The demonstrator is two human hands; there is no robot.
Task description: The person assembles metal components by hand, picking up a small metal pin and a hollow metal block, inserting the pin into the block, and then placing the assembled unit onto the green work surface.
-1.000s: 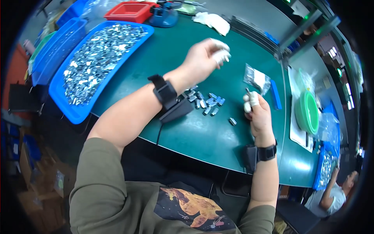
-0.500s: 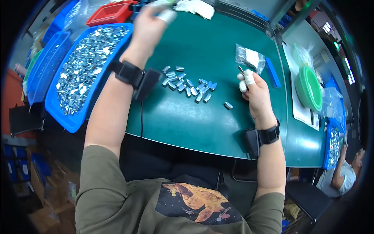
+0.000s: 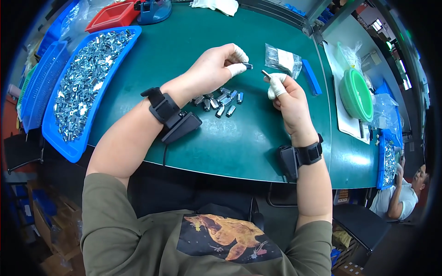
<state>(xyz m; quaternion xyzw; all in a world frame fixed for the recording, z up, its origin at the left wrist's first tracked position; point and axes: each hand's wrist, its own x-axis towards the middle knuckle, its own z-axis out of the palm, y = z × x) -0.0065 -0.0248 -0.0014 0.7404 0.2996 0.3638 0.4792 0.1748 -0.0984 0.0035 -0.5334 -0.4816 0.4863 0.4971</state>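
Observation:
Between the white-wrapped thumb and finger of my left hand (image 3: 216, 68), I pinch a small shiny metal cylinder (image 3: 247, 66), its end sticking out to the right. My right hand (image 3: 289, 99), fingertips also wrapped in white, is closed on a slim metal rod (image 3: 265, 74) that points up and left toward the cylinder. A short gap separates the two; most of the rod is hidden in my fingers. Several loose metal cylinders (image 3: 225, 100) lie on the green table (image 3: 221, 152) below my left hand, partly covered by it.
A blue tray (image 3: 76, 149) full of small metal parts stands at left, near a red bin (image 3: 113, 17). Beyond my right hand lie a clear plastic bag (image 3: 279, 60) and a blue bar (image 3: 312, 78). A green basin (image 3: 354, 94) stands farther right; another person (image 3: 396, 198) sits beyond.
My left hand has come down from the far side of the table toward my right hand and now holds a metal cylinder. The rod stays in my right hand. The view has shifted slightly.

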